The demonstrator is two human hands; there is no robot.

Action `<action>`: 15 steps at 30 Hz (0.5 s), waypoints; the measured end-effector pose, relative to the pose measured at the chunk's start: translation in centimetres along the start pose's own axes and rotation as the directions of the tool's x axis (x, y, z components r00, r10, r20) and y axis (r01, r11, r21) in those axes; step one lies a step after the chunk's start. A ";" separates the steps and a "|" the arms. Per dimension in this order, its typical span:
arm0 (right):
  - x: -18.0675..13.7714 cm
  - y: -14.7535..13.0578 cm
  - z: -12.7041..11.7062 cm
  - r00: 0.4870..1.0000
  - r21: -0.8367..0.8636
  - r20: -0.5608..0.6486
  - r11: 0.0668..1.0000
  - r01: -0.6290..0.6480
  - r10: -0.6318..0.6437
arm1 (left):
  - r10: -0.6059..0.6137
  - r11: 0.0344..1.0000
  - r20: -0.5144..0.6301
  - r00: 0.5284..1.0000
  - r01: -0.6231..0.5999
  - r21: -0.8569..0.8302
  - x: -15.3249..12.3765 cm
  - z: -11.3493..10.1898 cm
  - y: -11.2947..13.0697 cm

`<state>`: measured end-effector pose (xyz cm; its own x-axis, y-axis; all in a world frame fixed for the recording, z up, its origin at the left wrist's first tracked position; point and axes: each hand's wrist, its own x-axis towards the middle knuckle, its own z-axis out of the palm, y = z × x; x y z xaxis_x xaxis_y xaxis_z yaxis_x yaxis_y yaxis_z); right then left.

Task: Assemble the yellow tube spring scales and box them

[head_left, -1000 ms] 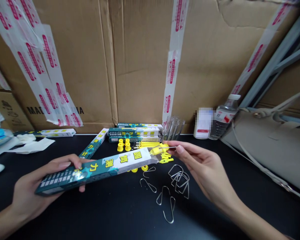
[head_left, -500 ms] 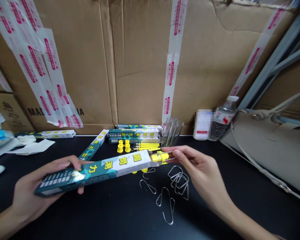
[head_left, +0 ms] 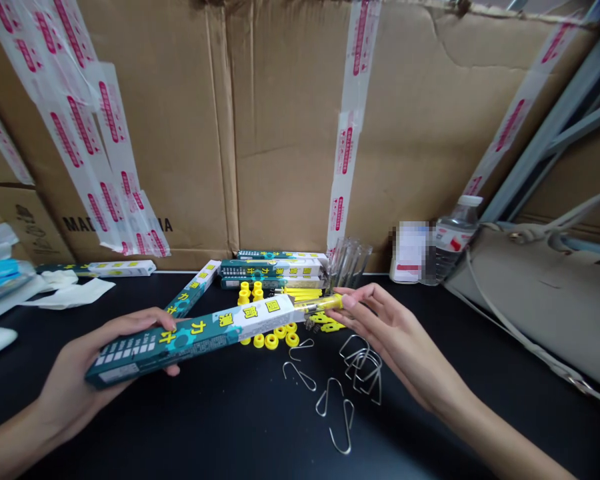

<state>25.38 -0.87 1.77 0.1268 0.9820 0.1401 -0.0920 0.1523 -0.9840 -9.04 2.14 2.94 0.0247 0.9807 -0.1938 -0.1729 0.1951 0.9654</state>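
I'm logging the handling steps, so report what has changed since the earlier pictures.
The yellow-ended piece sticks farther out of the box, toward the right hand, whose fingers have shifted from its wire to its yellow end. The left hand still grips the box; the metal hooks lie as before.

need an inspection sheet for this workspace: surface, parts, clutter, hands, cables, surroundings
Surface: black tabletop, a few small specks
Handled things: printed box, tilted; yellow piece projecting from its open end
Loose parts: yellow rings, bent metal hooks, clear tubes, more boxes behind
Clutter: crumpled white tissue, bottle, pale bag
Left hand: gripping the printed box
Right hand: holding the yellow piece's outer end
Cables: nothing seen
Surroundings: large taped carton behind, metal frame at right
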 end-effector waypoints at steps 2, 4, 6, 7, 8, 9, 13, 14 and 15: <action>0.1 0.2 -0.1 1.000 -0.041 0.018 0.999 -0.012 0.013 | 0.019 1.000 -0.003 1.000 -0.019 0.000 -0.4 0.4 0.0; 0.3 0.5 -0.2 1.000 -0.065 0.025 0.998 -0.009 0.011 | 0.031 1.000 -0.003 1.000 -0.031 0.004 -0.6 0.6 -0.1; 0.4 0.9 -0.3 1.000 -0.081 0.016 0.997 0.004 -0.003 | 0.043 0.999 -0.004 0.999 -0.043 0.008 -0.7 0.8 -0.1; 0.5 1.0 -0.4 1.000 -0.089 0.009 0.996 0.010 -0.009 | 0.044 0.999 -0.003 0.999 -0.044 0.012 -0.7 0.8 -0.1; 0.5 1.1 -0.4 1.000 -0.098 0.002 0.995 0.012 -0.011 | 0.041 0.999 0.000 0.999 -0.041 0.018 -0.8 0.9 -0.1; 0.5 1.1 -0.4 1.000 -0.107 -0.003 0.994 0.010 -0.010 | 0.035 0.999 0.007 0.999 -0.035 0.024 -0.8 0.9 0.0; 0.3 0.8 -0.2 1.000 -0.129 -0.016 0.992 0.004 -0.006 | 0.004 0.999 0.039 0.999 -0.006 0.050 -0.9 1.0 0.2; 0.2 0.7 -0.1 1.000 -0.127 -0.019 0.992 0.007 -0.009 | 0.002 0.999 0.045 0.999 -0.004 0.054 -0.9 1.0 0.2; 0.2 0.5 -0.1 1.000 -0.123 -0.018 0.992 0.012 -0.014 | 0.001 0.998 0.048 0.999 -0.004 0.057 -1.0 1.1 0.3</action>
<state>25.41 -0.62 1.26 0.1459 0.9775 0.1521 0.0318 0.1490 -0.9883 -8.04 1.26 3.59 0.0717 0.9803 -0.1842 -0.1162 0.1917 0.9746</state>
